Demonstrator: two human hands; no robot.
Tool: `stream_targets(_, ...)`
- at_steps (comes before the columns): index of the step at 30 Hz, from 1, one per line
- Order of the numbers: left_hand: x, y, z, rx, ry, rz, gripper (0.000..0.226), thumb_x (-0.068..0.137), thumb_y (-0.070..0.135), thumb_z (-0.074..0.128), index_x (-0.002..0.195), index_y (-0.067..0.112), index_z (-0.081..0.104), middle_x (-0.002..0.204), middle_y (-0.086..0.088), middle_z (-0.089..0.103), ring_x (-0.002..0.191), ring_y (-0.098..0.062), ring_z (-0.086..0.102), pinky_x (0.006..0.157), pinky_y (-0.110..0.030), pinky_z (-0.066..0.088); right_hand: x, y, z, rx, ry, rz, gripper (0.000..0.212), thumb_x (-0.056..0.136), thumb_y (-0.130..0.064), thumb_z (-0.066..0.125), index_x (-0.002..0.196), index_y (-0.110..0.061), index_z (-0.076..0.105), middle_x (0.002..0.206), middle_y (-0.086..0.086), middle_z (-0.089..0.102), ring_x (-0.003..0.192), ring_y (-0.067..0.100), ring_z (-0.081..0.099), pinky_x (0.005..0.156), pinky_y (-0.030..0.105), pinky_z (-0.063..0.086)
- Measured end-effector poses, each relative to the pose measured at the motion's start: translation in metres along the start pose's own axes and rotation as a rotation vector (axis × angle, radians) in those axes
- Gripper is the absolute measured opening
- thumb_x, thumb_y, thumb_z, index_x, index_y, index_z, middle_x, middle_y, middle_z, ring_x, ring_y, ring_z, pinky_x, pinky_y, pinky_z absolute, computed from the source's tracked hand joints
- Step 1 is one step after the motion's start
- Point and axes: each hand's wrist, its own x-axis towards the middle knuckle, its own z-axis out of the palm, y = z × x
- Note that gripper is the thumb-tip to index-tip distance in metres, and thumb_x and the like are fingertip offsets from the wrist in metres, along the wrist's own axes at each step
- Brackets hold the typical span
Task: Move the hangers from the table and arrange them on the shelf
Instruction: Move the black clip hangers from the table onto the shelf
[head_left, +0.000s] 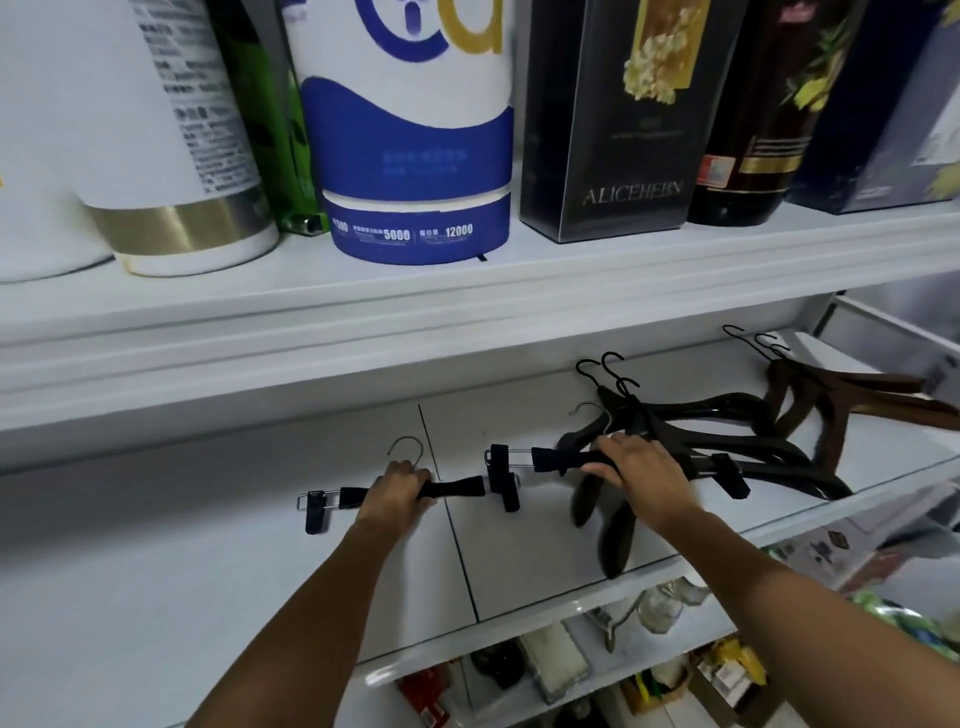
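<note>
On the white shelf (208, 571), left grip (397, 488) wraps a black silver-hooked clip hanger (457, 488) just left of the pile of black wooden hangers (753, 447), right grip (644, 473) clasps a second black clip hanger (556, 458) atop that pile; best lay both flat, hooks rearward, bars aligned.

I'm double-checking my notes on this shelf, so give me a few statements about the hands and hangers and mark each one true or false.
1. The left hand grips a black clip hanger by its bar. True.
2. The right hand is empty. False: it grips a second clip hanger.
3. The brown hangers lie left of the black hanger pile. False: they lie to its right.
4. The hangers lie flat on the shelf. True.
5. The upper shelf holds nothing. False: a blue and white tub and a black box stand there.
</note>
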Motion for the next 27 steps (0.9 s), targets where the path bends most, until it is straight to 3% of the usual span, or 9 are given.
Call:
stream_targets(4, 0.02, 0.002, 0.012, 0.077, 0.04, -0.027, 0.036, 0.096, 0.033, 0.048, 0.124, 0.011, 0.052, 0.121, -0.013, 0.052, 0.116, -0.028, 0.045, 0.09, -0.035, 0.04, 0.021, 0.011, 0.003, -0.023, -0.008, -0.009, 0.117, 0.061, -0.08, -0.029, 0.115, -0.019, 0.055, 0.104, 0.002, 0.06, 0.101, 0.02, 0.056, 0.088, 0.031, 0.037)
stream_targets(7, 0.022, -0.005, 0.021, 0.11, 0.041, -0.025, 0.044, 0.094, 0.037, 0.05, 0.132, 0.014, 0.046, 0.125, -0.013, 0.05, 0.119, -0.03, 0.044, 0.094, -0.038, 0.039, 0.034, 0.013, 0.006, -0.026, 0.002, -0.05, 0.077, 0.083, -0.066, 0.007, 0.116, -0.017, 0.056, 0.106, 0.004, 0.06, 0.102, 0.022, 0.056, 0.088, 0.031, 0.036)
stream_targets(9, 0.018, -0.015, 0.023, 0.071, 0.058, -0.016, 0.048, 0.093, 0.037, 0.053, 0.135, 0.016, 0.044, 0.126, -0.014, 0.05, 0.117, -0.031, 0.045, 0.095, -0.04, 0.039, 0.042, 0.014, 0.01, -0.035, -0.015, -0.05, 0.061, 0.086, -0.057, 0.022, 0.115, -0.016, 0.057, 0.105, 0.005, 0.061, 0.102, 0.024, 0.057, 0.088, 0.032, 0.036)
stream_targets(11, 0.011, -0.029, 0.021, 0.053, 0.076, 0.019, 0.047, 0.092, 0.034, 0.054, 0.136, 0.018, 0.045, 0.124, -0.011, 0.053, 0.113, -0.03, 0.048, 0.095, -0.04, 0.039, 0.048, 0.013, 0.011, -0.046, -0.016, -0.042, 0.062, 0.087, -0.059, 0.024, 0.111, -0.014, 0.06, 0.099, 0.007, 0.063, 0.097, 0.027, 0.06, 0.085, 0.035, 0.04)
stream_targets(15, 0.002, -0.059, 0.014, 0.001, 0.173, 0.038, 0.036, 0.083, 0.011, 0.065, 0.119, 0.015, 0.061, 0.101, -0.01, 0.065, 0.094, -0.033, 0.06, 0.083, -0.039, 0.044, 0.055, 0.008, 0.017, 0.019, -0.034, -0.086, 0.085, 0.088, -0.069, 0.005, 0.096, -0.01, 0.065, 0.08, 0.01, 0.065, 0.075, 0.032, 0.064, 0.068, 0.038, 0.048)
stream_targets(18, 0.007, -0.062, 0.01, -0.026, 0.164, 0.029, 0.023, 0.082, 0.004, 0.061, 0.104, 0.011, 0.067, 0.094, -0.009, 0.063, 0.093, -0.032, 0.058, 0.077, -0.034, 0.04, 0.06, 0.007, 0.02, 0.044, -0.046, -0.097, 0.075, 0.086, -0.064, 0.016, 0.102, -0.009, 0.064, 0.086, 0.012, 0.064, 0.082, 0.033, 0.062, 0.072, 0.039, 0.046)
stream_targets(21, 0.024, -0.047, 0.005, -0.034, 0.112, 0.006, 0.016, 0.089, 0.008, 0.052, 0.099, 0.01, 0.064, 0.094, -0.006, 0.057, 0.097, -0.027, 0.054, 0.074, -0.029, 0.034, 0.062, 0.01, 0.024, 0.058, -0.001, -0.092, 0.065, 0.086, -0.058, 0.025, 0.097, -0.007, 0.065, 0.08, 0.012, 0.064, 0.075, 0.033, 0.063, 0.067, 0.039, 0.048)
stream_targets(27, 0.05, -0.03, 0.01, -0.033, 0.083, 0.002, 0.022, 0.091, 0.011, 0.05, 0.11, 0.011, 0.061, 0.107, -0.009, 0.057, 0.104, -0.026, 0.052, 0.083, -0.03, 0.037, 0.062, 0.021, 0.027, 0.088, 0.019, -0.095, 0.058, 0.086, -0.054, 0.033, 0.09, -0.007, 0.066, 0.073, 0.011, 0.064, 0.068, 0.032, 0.063, 0.063, 0.038, 0.05)
